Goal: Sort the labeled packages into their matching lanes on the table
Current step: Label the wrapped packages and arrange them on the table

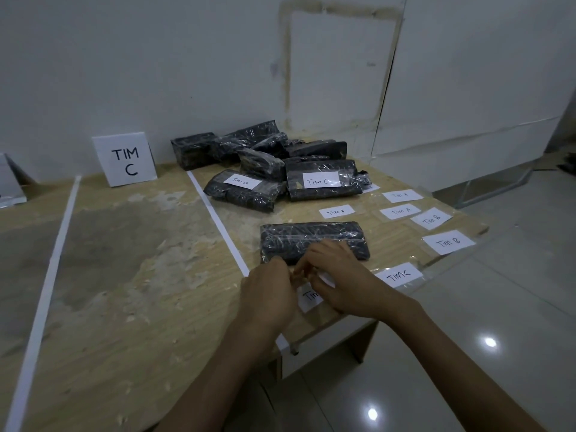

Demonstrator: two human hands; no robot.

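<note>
Black package (314, 241) in glossy crinkled film, no label on top, lies flat on counter (124, 275), right of white tape line (215, 213), just beyond both hands. Right hand (346, 282) grip pinches top edge of "Tim…" label (307, 298) at counter's near edge. Left hand (268, 294) close alongside, fingertips hidden, grip cannot tell. Pile (258, 151) of same packages behind; front two read Tim B, TIM C. Loose labels (402, 210) to right. TIM C sign (124, 159) stands at wall.
</note>
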